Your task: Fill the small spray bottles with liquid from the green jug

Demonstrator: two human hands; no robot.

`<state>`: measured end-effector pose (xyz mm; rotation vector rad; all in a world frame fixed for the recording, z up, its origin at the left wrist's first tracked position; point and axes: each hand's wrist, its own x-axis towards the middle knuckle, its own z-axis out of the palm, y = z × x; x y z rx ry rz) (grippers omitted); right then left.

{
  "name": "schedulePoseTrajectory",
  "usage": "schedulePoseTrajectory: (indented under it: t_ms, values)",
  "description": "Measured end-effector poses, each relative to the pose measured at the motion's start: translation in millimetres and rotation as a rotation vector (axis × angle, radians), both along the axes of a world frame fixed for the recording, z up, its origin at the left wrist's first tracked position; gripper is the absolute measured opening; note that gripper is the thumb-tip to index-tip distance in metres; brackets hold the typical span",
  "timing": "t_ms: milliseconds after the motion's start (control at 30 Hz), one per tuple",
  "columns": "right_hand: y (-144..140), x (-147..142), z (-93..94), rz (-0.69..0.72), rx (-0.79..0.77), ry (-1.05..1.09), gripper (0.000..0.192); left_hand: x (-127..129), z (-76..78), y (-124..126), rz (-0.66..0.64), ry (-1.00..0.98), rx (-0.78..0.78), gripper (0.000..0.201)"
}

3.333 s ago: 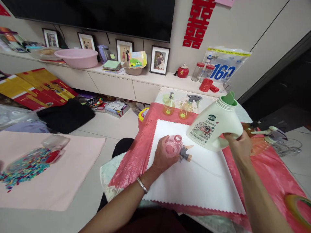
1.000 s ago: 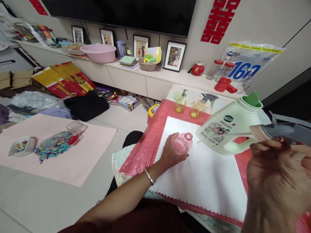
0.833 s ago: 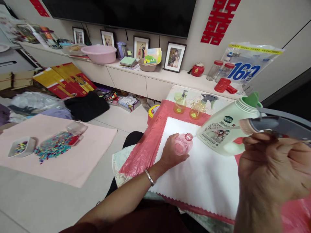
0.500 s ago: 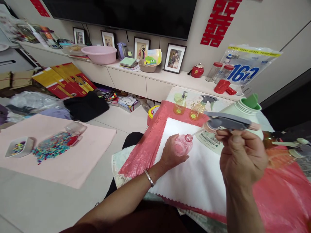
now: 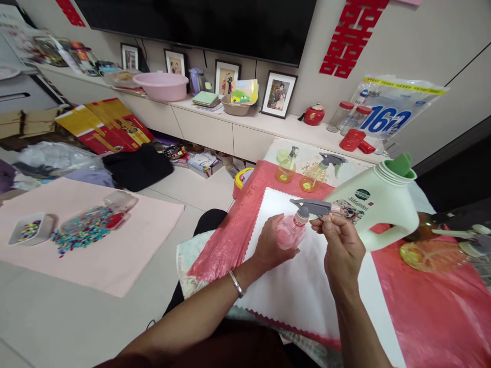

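Left hand (image 5: 268, 248) fingers wrap pink bottle (image 5: 290, 232); right hand (image 5: 341, 250) fingers pinch spray head (image 5: 311, 208) at neck. Risk: misaligned head cross-threads; tilted bottle slips on white cloth (image 5: 307, 286); elbow could knock detergent jug (image 5: 378, 204) just right.

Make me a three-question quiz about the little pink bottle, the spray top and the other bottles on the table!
1. Where is the grey spray top?
A. Lying in the pink basin on the shelf
B. At the mouth of the pink bottle, held by the right hand
C. On the floor beside the beads

2. How many small yellow spray bottles stand at the far end of the table?
A. Two
B. Five
C. None

3. How does the big white jug stand?
A. Flat on its side with a lid on
B. Upside down
C. Uncapped, its green spout showing

Answers:
1. B, the right hand holds the top at the bottle's neck while the left hand grips the bottle.
2. A, one and another stand side by side.
3. C, the green spout shows in its open mouth.
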<state>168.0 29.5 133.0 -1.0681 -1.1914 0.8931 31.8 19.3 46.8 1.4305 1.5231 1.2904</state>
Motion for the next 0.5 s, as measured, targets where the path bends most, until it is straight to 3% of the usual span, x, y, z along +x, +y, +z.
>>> schedulePoseTrajectory:
  t_ms: [300, 500]
  values:
    - [-1, 3, -11.3, -0.065, -0.016, -0.038, 0.045, 1, 0.2, 0, 0.002, -0.010, 0.008, 0.100]
    - [-5, 6, -17.0, -0.111, -0.039, -0.161, 0.046, 2, -12.0, 4, 0.025, -0.011, 0.026, 0.105]
